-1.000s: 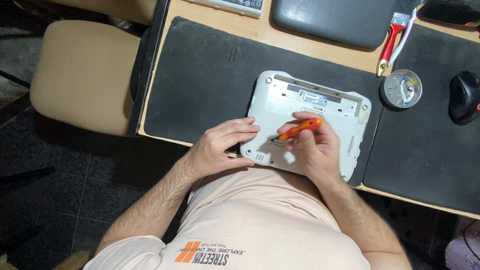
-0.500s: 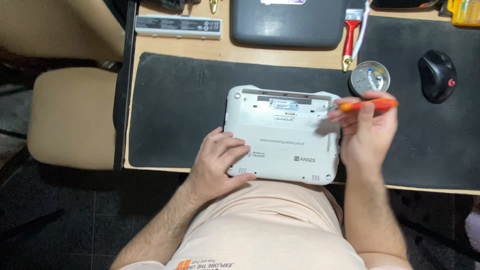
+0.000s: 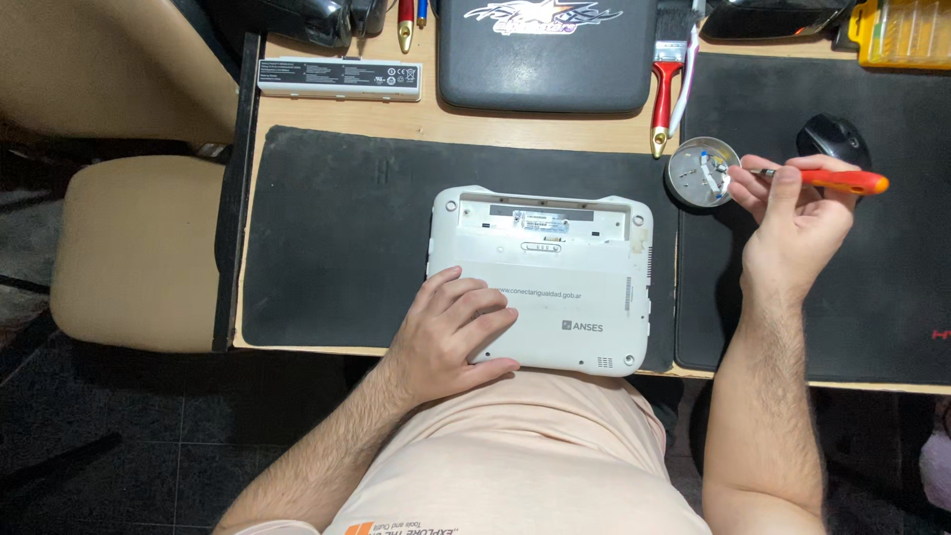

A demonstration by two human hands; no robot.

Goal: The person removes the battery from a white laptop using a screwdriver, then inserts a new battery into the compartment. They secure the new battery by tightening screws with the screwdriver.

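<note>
Head view: our right hand [image 3: 792, 223] gripped the orange screwdriver [image 3: 827, 179] over the round metal dish [image 3: 702, 170]; our left hand [image 3: 451, 332] lay flat and released on the white laptop [image 3: 540, 277] at the desk's [image 3: 515, 124] front edge, and a nudge could have tipped it off.

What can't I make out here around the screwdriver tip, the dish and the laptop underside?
Head view only:
- Screwdriver tip over the round metal dish: too small to tell whether it carries a screw.
- Dish contents: small pale bits, unidentifiable.
- White laptop near-left corner: hidden under the left hand.
- Screwdriver handle middle: wrapped by the right hand.
- Yellow case: cut off by the top edge.
</note>
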